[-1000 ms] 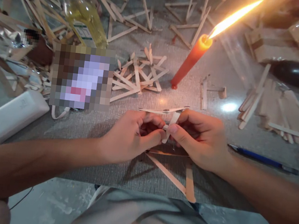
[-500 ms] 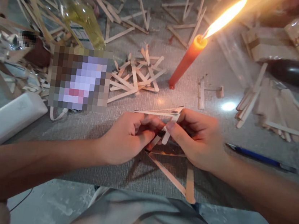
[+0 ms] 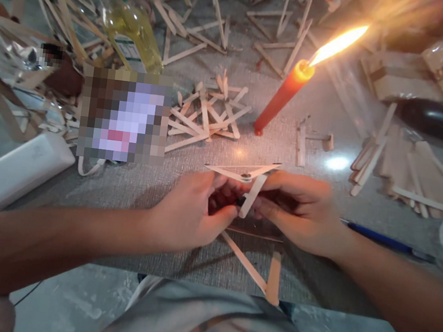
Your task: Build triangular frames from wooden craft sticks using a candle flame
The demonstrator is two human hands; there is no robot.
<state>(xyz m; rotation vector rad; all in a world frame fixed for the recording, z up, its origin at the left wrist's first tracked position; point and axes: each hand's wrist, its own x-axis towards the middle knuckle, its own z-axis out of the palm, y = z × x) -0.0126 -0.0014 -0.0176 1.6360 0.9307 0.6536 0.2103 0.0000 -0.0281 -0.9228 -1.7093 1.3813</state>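
My left hand (image 3: 187, 210) is closed, its thumb and fingers pinching a frame of wooden craft sticks (image 3: 228, 174) near a dark joint. My right hand (image 3: 300, 213) is closed on the right side of the same frame. A triangle of sticks with darkened corners tilts up above the fingers. One short stick (image 3: 253, 197) slants down between the two hands. Below them, a long stick (image 3: 244, 260) and a wider stick (image 3: 273, 280) meet at an angle near the table edge. The fingers hide the inner joints.
A lit orange candle (image 3: 282, 98) stands beyond my hands, its flame leaning right. Loose craft sticks (image 3: 207, 113) lie in a pile to its left, with a bottle of yellow liquid (image 3: 134, 37) behind. A white power bank (image 3: 16, 173) is left; a blue pen (image 3: 386, 239) lies right.
The stick frame has tilted, so its triangle shows wider. My right thumb has slid off the face of the short stick. The whole view has shifted slightly.
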